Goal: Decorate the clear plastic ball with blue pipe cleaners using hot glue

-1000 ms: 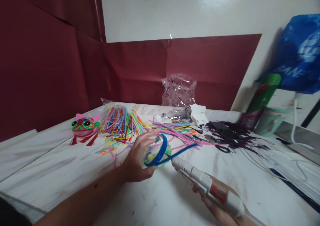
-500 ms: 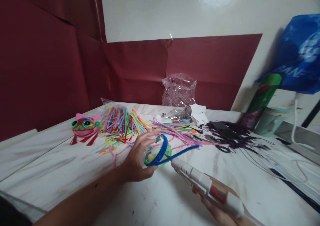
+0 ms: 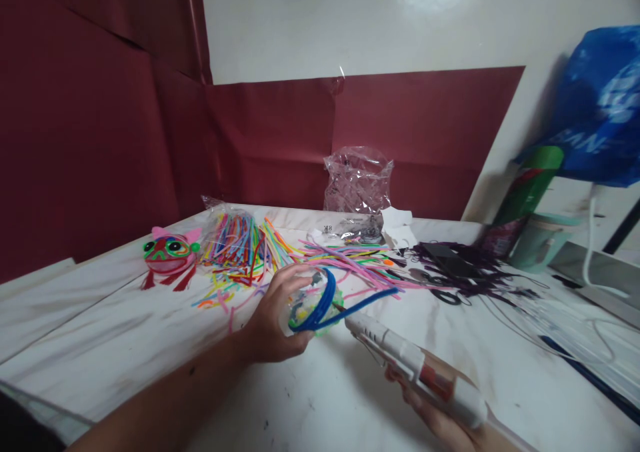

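My left hand (image 3: 280, 315) is wrapped round a clear, rounded plastic piece (image 3: 303, 300) with green and yellow bits showing on it. A blue pipe cleaner (image 3: 325, 299) curves over this piece, and its loose end sticks out to the right. In my right hand (image 3: 435, 415) is a white hot glue gun (image 3: 400, 352) with an orange-red part. Its nozzle points up and left, close to the blue pipe cleaner and the green edge; whether it touches them I cannot tell.
A finished-looking pink animal head (image 3: 170, 255) with red tassels stands at left. Behind my hands lie a bag of coloured pipe cleaners (image 3: 235, 239) and loose pink ones (image 3: 345, 265). Black scissors (image 3: 445, 297), a dark phone (image 3: 447, 262) and a pale green mug (image 3: 540, 242) are at right.
The glue gun has shifted very slightly to the right, its nozzle a little away from the blue pipe cleaner. My left hand and the plastic piece stay in place.
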A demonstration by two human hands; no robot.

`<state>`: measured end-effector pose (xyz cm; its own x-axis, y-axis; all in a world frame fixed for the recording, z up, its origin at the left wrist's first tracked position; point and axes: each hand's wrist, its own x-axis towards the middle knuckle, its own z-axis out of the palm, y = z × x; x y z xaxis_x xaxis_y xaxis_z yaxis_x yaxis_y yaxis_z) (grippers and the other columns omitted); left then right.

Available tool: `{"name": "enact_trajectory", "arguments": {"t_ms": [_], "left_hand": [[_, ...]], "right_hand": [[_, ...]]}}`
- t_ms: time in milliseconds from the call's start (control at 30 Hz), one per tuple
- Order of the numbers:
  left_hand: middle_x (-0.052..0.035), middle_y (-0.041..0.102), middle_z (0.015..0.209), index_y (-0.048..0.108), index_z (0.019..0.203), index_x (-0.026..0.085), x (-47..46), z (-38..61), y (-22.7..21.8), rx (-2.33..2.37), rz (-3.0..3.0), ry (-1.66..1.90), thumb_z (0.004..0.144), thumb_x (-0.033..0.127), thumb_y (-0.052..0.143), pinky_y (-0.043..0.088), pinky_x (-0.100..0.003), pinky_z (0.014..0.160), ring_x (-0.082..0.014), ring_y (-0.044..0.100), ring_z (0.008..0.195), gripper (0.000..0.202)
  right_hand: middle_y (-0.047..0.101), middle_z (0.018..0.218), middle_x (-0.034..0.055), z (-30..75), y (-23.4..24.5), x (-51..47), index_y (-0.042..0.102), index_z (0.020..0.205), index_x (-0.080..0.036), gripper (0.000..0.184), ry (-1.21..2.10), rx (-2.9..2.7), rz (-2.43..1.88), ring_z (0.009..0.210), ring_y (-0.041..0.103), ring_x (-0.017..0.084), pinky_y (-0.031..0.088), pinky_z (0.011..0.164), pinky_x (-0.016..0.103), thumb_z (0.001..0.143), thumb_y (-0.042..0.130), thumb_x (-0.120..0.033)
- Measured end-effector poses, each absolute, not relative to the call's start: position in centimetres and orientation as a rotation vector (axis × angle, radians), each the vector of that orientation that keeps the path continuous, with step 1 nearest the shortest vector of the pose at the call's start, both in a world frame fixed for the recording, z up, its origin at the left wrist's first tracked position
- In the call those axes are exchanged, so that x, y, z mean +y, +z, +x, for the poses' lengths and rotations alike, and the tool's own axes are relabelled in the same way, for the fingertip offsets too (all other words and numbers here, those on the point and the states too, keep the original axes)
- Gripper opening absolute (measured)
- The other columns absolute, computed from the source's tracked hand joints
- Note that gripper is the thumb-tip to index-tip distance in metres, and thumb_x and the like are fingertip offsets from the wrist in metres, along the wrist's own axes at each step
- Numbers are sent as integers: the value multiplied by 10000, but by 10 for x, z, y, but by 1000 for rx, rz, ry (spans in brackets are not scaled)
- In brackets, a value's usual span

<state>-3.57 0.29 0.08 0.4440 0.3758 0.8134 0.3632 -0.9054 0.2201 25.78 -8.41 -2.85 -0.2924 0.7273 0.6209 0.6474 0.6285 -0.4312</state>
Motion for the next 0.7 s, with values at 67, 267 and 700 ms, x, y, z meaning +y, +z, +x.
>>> {"name": "enact_trajectory", "arguments": {"t_ms": [67,267,700], "left_hand": [[-147,438,1334,385,1291,234,3,-36,1,676,2650,1509,600,128,653,356,-547,1028,-347,404,1268,749],[-149,431,1339,385,1292,227,4,-36,0,665,2632,1482,592,120,651,344,-543,1042,-341,397,1273,756],[-149,448,1327,387,1286,236,2,-35,0,675,2634,1474,612,154,652,359,-544,1024,-344,418,1257,729]], "right_hand": [[760,975,80,264,-39,-83,713,1025,-215,276,165,-2025,-1103,910,718,257,578,799,260,762,632,-197],[767,908,61,255,-25,-87,707,990,-226,253,138,-2015,-1078,829,735,243,605,725,257,766,597,-184],[755,839,39,244,-4,-90,713,916,-234,225,159,-2022,-1064,768,725,232,607,666,238,752,567,-183]]}}
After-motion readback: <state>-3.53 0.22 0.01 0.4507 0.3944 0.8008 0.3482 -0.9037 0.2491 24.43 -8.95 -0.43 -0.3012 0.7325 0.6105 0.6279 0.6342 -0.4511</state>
